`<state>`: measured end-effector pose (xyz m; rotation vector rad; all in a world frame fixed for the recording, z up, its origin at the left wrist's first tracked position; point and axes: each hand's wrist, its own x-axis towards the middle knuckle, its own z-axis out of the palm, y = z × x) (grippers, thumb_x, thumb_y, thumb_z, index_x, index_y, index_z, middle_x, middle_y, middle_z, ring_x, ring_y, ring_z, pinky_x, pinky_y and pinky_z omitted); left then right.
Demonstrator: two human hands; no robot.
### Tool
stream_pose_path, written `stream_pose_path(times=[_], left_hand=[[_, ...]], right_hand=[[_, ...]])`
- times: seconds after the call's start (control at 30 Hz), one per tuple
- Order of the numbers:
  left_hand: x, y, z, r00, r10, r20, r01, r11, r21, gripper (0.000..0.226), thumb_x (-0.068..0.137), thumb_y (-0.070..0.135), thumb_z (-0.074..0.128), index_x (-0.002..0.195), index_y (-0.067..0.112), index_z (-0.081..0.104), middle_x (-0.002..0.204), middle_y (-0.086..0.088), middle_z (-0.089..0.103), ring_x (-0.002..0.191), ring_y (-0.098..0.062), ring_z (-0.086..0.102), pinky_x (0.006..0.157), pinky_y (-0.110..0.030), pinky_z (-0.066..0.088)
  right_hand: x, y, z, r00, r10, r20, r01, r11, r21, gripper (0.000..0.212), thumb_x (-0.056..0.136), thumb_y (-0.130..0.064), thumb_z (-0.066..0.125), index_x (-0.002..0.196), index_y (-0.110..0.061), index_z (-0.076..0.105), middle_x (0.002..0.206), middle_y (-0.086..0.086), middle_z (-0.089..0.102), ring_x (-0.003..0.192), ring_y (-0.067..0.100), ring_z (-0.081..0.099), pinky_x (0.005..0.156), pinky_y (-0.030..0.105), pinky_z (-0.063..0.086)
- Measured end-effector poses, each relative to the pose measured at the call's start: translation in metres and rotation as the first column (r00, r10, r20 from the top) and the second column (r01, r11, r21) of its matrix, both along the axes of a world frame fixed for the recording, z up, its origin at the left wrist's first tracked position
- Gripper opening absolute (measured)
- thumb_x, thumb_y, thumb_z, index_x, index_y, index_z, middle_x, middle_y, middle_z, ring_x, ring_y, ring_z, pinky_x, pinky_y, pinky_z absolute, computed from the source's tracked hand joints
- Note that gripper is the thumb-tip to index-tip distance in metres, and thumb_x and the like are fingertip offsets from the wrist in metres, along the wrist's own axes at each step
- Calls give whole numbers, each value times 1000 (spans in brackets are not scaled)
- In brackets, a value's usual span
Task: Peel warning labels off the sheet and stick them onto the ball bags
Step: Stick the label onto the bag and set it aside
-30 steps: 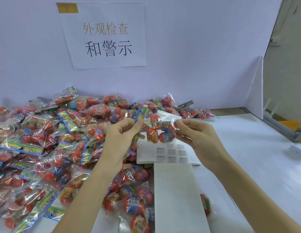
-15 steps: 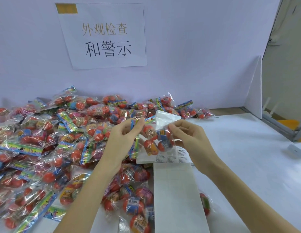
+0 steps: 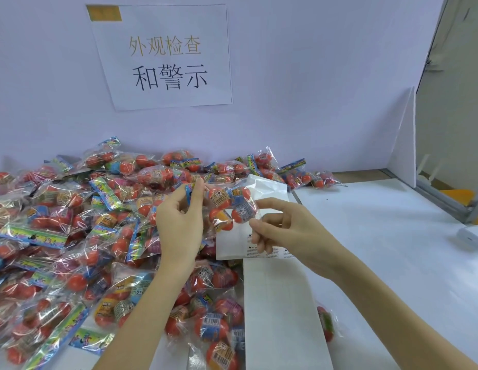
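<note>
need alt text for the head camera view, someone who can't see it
Two bare hands hold up a clear bag of orange balls: the left hand pinches its header, the right hand its other edge. A label sheet lies beneath, a pile of ball bags at left.

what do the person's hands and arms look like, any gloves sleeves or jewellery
Both are bare. The left hand and right hand wear no gloves, and no rings show on the fingers in view. Neither wrist carries a watch or a band. Both forearms are uncovered down to the bottom edge of the picture, with no sleeve in sight. The fingernails look short and unpainted.
</note>
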<state>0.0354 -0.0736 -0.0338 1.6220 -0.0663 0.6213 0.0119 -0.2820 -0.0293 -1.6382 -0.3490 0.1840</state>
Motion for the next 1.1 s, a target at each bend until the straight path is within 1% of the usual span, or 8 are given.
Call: stream_pose_path(times=[0.1,0.27,0.43,0.53,0.63,0.83,1.0,1.1], left_hand=[[0,1,2,998,28,54,-31,998,55,51,102,50,59,70,11,63,58,-13,56,53,-44,48,55,-53,47],[-2,1,3,1000,-22,-18,21,1000,-19,50,96,72,50,85,29,71,50,13,44,47,-6,42,57,-25,42],[-4,-12,6,889,-414,-198,371,902,-219,67,69,68,87,124,37,65,111,6,79,108,-22,75,104,-49,56],[-4,-10,8,888,-452,-84,396,846,-357,47,75,24,89,116,42,75,110,-3,80,106,-21,75,95,-38,62],[-1,1,13,868,-491,-68,427,810,-401,56,89,4,75,139,25,65,112,-12,77,97,-23,75,84,-32,61],[-3,11,17,847,-527,-73,490,827,-277,59,100,-4,60,143,37,60,110,-13,77,96,-26,72,93,-54,60],[-1,10,9,978,-193,75,173,961,216,50,108,9,55,139,47,52,115,1,69,92,-22,66,89,-52,58],[-2,6,5,967,-49,249,-78,876,475,37,103,-4,51,100,25,73,109,-7,60,90,-1,56,84,-18,49]], right_hand=[[1,-3,2,997,44,-57,-40,997,62,36,100,-17,68,134,-9,58,81,11,73,66,19,64,65,24,54],[1,-3,1,996,28,-82,-11,978,210,34,102,-12,64,135,-5,54,86,14,73,74,23,71,68,24,56],[3,-1,-4,990,34,-136,27,908,418,38,102,-12,62,137,-5,48,106,20,76,98,32,76,78,26,59],[4,-2,-5,999,27,-33,-21,987,160,28,106,-23,60,132,-18,52,107,14,78,97,32,77,77,31,60],[10,-9,-8,923,-215,319,300,921,-246,33,99,-33,70,129,-35,56,102,-6,76,95,12,72,80,29,55],[13,-28,-13,967,47,251,141,723,-677,99,72,-64,84,151,-59,25,151,-29,41,143,10,34,120,42,30],[17,-23,-18,953,48,300,150,783,-603,85,78,-47,89,146,-51,36,144,-30,51,134,-6,45,106,23,38],[18,-20,-18,918,-9,397,240,809,-537,64,79,-42,89,131,-45,50,130,-30,61,121,-14,52,93,6,39]])
